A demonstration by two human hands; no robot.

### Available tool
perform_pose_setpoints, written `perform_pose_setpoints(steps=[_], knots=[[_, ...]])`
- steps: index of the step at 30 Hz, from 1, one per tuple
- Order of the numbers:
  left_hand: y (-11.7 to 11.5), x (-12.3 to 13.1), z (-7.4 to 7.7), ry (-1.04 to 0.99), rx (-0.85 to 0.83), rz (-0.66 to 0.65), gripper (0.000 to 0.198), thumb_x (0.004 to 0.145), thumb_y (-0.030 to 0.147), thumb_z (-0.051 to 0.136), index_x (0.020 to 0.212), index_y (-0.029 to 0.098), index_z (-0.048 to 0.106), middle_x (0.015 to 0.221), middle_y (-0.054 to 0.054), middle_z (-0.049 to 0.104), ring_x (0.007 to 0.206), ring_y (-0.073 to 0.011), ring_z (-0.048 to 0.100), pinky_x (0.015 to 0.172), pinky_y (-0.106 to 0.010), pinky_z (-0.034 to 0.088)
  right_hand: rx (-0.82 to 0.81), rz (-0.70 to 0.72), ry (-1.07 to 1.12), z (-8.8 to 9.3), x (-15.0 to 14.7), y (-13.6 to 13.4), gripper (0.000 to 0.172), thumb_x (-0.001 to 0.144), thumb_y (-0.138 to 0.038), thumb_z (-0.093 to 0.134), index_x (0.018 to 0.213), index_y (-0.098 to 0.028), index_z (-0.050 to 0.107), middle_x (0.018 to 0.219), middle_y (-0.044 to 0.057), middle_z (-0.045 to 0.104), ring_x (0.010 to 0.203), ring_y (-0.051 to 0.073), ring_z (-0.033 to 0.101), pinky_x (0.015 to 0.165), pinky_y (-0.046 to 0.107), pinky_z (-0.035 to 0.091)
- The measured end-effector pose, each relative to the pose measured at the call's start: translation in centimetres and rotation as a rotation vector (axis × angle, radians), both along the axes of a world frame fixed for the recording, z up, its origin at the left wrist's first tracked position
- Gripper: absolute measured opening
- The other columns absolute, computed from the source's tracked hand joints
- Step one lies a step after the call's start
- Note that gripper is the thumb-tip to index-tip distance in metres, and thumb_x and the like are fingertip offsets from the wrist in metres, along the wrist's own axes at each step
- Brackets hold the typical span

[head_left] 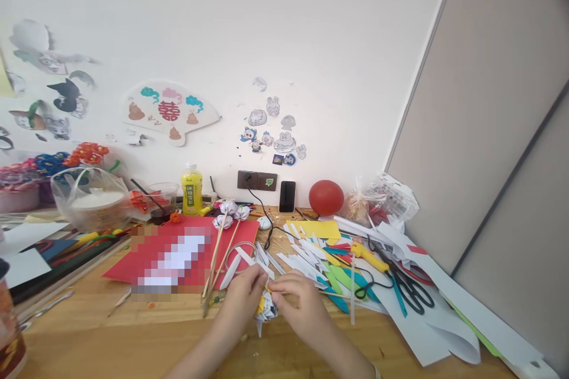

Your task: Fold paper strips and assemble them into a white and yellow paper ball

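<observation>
Close together above the front of the wooden table, my left hand [243, 295] and my right hand [299, 301] are both closed on a paper flower [267, 308]. Its folded petals are white with some yellow and dark patches. A thin wooden stick [333, 295] runs out to the right from behind my right hand; whether it joins the flower is hidden. The fingertips of both hands meet at the flower's top. Just beyond my left hand lie white paper strips [231, 271] and a wire ring [237, 256]. White paper flowers [228, 208] on sticks rest to the left.
Cut paper strips [306, 257] cover the table's middle right. A yellow glue gun [370, 256] and black scissors [411, 290] lie farther right. Red paper [240, 231], a yellow bottle [191, 189], a phone [287, 196] and a red balloon [326, 197] are at the back.
</observation>
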State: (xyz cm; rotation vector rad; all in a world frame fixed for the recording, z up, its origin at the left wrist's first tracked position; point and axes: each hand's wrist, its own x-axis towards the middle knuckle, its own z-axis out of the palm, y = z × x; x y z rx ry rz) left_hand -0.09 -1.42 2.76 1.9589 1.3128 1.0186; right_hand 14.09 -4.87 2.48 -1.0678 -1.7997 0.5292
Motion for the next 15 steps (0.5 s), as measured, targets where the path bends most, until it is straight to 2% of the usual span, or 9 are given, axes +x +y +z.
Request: perform_pose_setpoints(steps=[7, 15], knots=[[0.0, 0.0, -0.1, 0.0, 0.066, -0.025, 0.024, 0.079, 0.035, 0.033, 0.058, 0.023, 0.035, 0.057, 0.003, 0.044, 0.057, -0.0161, 0.044, 0.054, -0.024, 0.034, 0.001, -0.017, 0.083, -0.3, 0.2, 0.3, 0.018, 0.08, -0.026, 0.053, 0.09, -0.02, 0.067, 0.088, 0.005, 0.067, 0.086, 0.018, 0.058, 0.081, 0.032, 0.042], [-0.3, 0.2, 0.0, 0.024, 0.072, -0.007, 0.023, 0.079, 0.033, 0.03, 0.058, 0.023, 0.03, 0.057, 0.003, 0.042, 0.056, -0.0157, 0.042, 0.054, -0.025, 0.034, 0.237, 0.04, -0.123, 0.6, -0.1, -0.7, 0.019, 0.082, -0.02, 0.048, 0.092, -0.022, 0.065, 0.087, 0.004, 0.065, 0.083, 0.017, 0.054, 0.076, 0.032, 0.042]])
